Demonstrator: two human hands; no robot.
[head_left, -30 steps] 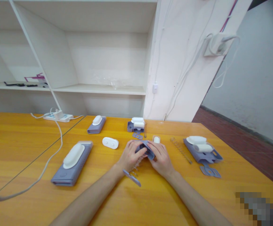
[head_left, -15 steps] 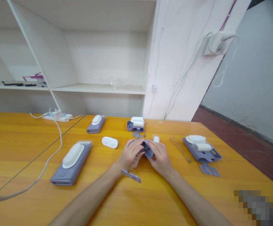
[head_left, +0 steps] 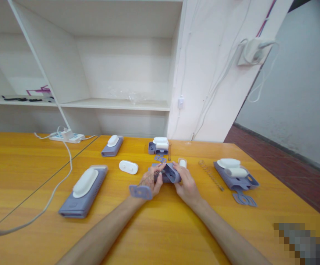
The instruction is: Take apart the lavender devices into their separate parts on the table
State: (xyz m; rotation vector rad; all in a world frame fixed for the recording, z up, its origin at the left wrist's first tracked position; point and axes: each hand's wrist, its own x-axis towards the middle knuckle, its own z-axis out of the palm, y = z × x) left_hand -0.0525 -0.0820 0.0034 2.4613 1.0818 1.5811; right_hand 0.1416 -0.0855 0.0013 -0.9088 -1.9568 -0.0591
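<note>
Between both hands [head_left: 188,186], purple-grey casing [head_left: 172,176].

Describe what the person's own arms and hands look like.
The left hand and right hand are ungloved. Both the left forearm and right forearm show no sleeves or cables. I can make out no watch, ring or markings, though the fingers are partly hidden.

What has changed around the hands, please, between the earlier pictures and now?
The grey end plate on the held coil spring has swung up and leftward, now overlapping the left wrist in the picture, its flat face turned more toward the camera. The right hand keeps hold of the grey housing; nothing was visibly let go. The loose coil spring and white two-knobbed oval piece stayed put.
</note>
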